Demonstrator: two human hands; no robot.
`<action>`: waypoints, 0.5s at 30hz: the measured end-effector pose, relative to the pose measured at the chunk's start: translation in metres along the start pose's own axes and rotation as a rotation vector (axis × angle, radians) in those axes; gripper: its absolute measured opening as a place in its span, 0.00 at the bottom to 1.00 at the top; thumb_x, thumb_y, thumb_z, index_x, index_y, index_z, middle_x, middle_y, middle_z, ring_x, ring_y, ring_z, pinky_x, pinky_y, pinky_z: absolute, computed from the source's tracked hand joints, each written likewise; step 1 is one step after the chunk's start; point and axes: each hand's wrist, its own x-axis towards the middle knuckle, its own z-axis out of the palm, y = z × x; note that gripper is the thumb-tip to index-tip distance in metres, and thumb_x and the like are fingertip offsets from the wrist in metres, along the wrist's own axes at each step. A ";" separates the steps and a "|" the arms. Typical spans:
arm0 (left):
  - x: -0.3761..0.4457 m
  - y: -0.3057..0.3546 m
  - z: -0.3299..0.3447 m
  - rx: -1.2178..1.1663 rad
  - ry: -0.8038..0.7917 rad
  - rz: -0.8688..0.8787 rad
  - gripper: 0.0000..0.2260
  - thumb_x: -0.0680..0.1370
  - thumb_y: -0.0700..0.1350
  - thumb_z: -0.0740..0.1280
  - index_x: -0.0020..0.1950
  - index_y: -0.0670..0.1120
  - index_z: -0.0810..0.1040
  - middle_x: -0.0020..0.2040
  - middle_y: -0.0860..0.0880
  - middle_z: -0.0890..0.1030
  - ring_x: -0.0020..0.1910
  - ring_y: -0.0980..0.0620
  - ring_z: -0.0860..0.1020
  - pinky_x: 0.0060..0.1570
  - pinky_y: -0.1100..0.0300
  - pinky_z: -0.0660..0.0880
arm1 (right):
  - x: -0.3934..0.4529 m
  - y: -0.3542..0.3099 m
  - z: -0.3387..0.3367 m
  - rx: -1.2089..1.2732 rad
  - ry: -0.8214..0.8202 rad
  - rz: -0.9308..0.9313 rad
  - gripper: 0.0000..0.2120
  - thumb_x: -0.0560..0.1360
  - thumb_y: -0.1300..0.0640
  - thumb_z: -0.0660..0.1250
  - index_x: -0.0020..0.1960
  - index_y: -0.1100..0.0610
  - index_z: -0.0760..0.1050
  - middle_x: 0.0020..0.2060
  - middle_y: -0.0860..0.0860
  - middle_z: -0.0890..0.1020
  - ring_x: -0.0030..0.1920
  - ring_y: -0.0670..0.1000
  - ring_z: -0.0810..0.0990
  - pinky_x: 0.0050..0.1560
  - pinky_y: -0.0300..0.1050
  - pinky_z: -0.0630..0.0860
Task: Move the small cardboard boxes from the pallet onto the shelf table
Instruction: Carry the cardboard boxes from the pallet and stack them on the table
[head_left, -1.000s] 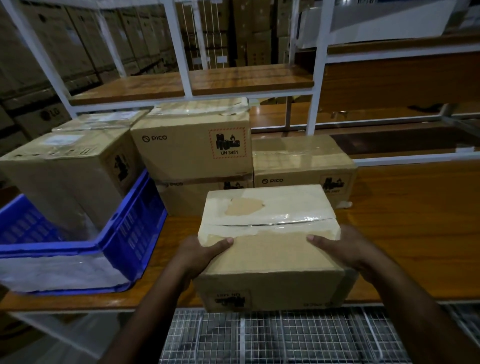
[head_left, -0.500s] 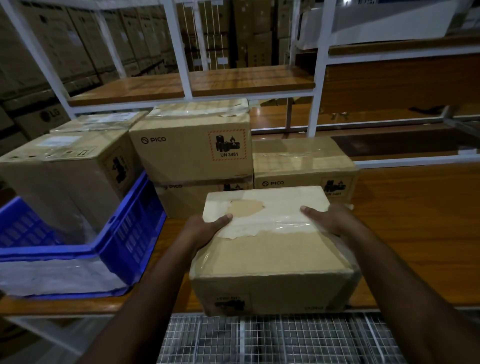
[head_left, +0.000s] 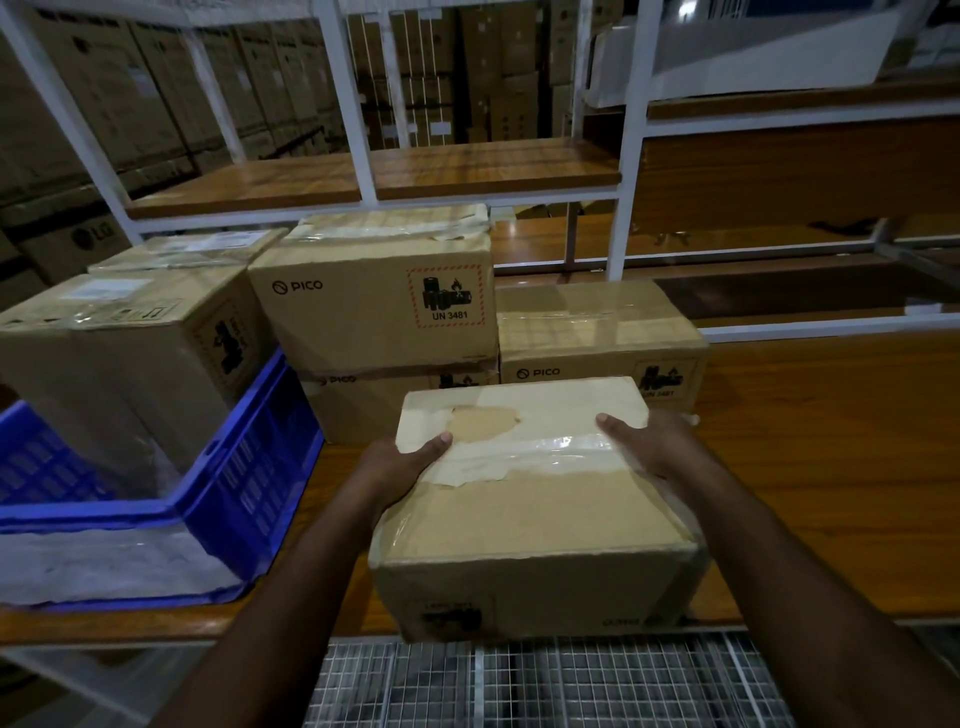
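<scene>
Both hands clamp one small cardboard box (head_left: 524, 499) from opposite sides: left hand (head_left: 402, 465) on its left edge w/ thumb lying over the top, right hand (head_left: 649, 441) on the right edge, thumb on the taped lid. Fingers wrap down the sides, mostly hidden. Box sits low over the front edge of the wooden worktop (head_left: 831, 467); can't tell if its base rests on the wood or hangs just above. Its near face overhangs the wire mesh (head_left: 545, 686) below the grip. Lid has torn tape and a bare brown patch near the left thumb.

Just beyond the grip: a stack of two PICO boxes (head_left: 374, 312), and right of that stack a single lower PICO box (head_left: 597, 338), touching it. Left of the grip, a blue crate (head_left: 249, 467) holds a bigger carton (head_left: 114, 364). Above and behind, white shelf frame (head_left: 631, 156) w/ wooden boards.
</scene>
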 end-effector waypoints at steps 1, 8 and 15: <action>-0.002 -0.001 0.000 -0.010 -0.004 0.018 0.30 0.76 0.61 0.70 0.70 0.42 0.75 0.56 0.46 0.80 0.52 0.47 0.79 0.46 0.55 0.76 | -0.002 0.000 -0.001 0.010 0.007 -0.020 0.25 0.75 0.36 0.67 0.63 0.53 0.76 0.56 0.53 0.82 0.51 0.54 0.80 0.49 0.53 0.78; -0.043 0.009 -0.002 -0.161 0.147 0.281 0.28 0.74 0.58 0.74 0.68 0.47 0.70 0.53 0.56 0.78 0.48 0.59 0.78 0.35 0.65 0.74 | -0.040 -0.015 -0.031 0.172 0.118 -0.190 0.28 0.74 0.34 0.66 0.67 0.50 0.71 0.57 0.47 0.80 0.57 0.53 0.80 0.55 0.60 0.79; -0.071 0.013 -0.001 -0.334 0.232 0.368 0.36 0.71 0.70 0.64 0.71 0.48 0.67 0.62 0.51 0.76 0.55 0.54 0.79 0.41 0.59 0.78 | -0.079 -0.029 -0.052 0.471 0.201 -0.108 0.31 0.73 0.30 0.57 0.64 0.52 0.67 0.50 0.49 0.79 0.49 0.51 0.80 0.43 0.52 0.78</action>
